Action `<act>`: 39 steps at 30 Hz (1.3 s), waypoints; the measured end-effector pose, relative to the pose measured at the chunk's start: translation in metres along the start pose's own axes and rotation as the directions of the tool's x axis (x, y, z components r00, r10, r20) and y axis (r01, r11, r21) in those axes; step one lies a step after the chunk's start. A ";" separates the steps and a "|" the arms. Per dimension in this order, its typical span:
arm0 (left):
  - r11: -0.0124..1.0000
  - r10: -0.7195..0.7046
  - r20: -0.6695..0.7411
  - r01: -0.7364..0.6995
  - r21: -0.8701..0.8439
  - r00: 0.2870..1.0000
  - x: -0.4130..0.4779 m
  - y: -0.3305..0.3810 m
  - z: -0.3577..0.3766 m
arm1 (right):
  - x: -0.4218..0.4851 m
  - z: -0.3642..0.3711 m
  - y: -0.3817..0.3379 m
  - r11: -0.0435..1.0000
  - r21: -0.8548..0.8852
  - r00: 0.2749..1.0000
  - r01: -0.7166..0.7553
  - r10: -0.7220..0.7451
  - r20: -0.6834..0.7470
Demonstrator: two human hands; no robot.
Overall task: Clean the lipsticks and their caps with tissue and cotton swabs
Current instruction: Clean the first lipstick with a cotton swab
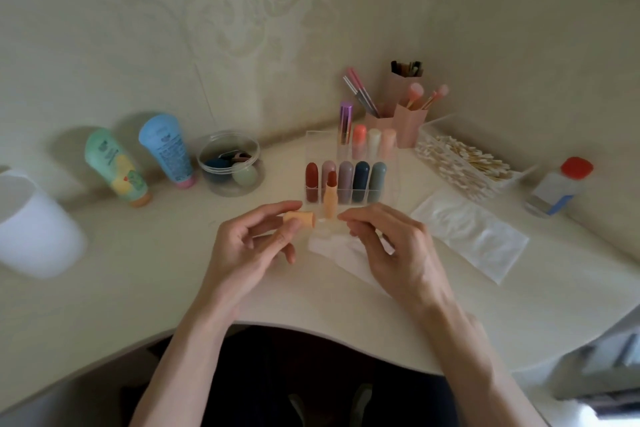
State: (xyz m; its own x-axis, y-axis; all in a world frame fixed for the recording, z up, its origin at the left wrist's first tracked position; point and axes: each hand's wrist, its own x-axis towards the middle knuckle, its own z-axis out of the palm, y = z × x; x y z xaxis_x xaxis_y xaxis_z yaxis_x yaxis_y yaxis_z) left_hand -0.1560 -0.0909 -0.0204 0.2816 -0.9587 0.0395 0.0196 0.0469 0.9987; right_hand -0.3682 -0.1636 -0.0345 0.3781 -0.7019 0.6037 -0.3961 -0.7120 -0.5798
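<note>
The left hand (256,243) pinches a peach cap (300,218) between thumb and fingertips, holding it sideways. The right hand (384,243) is beside it with fingers curled; I cannot tell whether it holds anything. Just beyond the gap between the hands, the uncapped lipstick (330,196) stands upright on the counter (173,270). A tissue (329,248) lies under the right fingertips, and cotton swabs (460,163) sit well beyond that hand.
</note>
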 end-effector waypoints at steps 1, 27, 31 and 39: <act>1.000 -0.001 0.008 0.001 -0.004 1.000 0.000 0.000 0.000 | 0.000 0.001 0.000 1.000 0.002 1.000 0.017 -0.017 0.002; 1.000 0.017 -0.024 -0.017 -0.022 1.000 0.003 -0.006 -0.001 | -0.004 0.008 -0.012 0.998 0.052 0.994 0.035 -0.040 0.103; 1.000 0.017 -0.015 -0.018 -0.020 1.000 0.003 -0.006 -0.001 | -0.003 0.008 -0.014 0.998 0.062 0.998 -0.001 -0.003 0.068; 0.999 0.036 -0.008 -0.036 0.009 0.999 0.003 -0.008 -0.002 | -0.005 0.013 -0.013 0.999 -0.002 0.999 -0.051 0.051 0.017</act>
State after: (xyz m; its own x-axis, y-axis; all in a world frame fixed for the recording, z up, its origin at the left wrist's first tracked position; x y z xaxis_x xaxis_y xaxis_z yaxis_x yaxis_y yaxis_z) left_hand -0.1530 -0.0937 -0.0279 0.2898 -0.9541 0.0756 0.0005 0.0791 0.9969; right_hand -0.3542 -0.1509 -0.0370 0.3715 -0.7372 0.5644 -0.4163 -0.6756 -0.6085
